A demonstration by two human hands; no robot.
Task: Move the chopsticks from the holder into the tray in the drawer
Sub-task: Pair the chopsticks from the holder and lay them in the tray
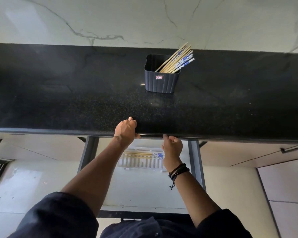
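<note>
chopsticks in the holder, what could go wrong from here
The chopsticks lean out over one corner of the holder, so grabbing a bunch could tip it or scatter some on the counter. The tray sits close under the counter edge, so sticks could miss it and land in the drawer.

Blue-topped bamboo chopsticks (176,60) lean right in the dark ribbed holder (159,81); others lie flat in the white tray (139,164) in the open drawer (136,188).

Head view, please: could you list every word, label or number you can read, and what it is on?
The sticker on the holder: red and white, print too blurred to read.
The chopsticks: blue pattern only, no legible words.
</note>
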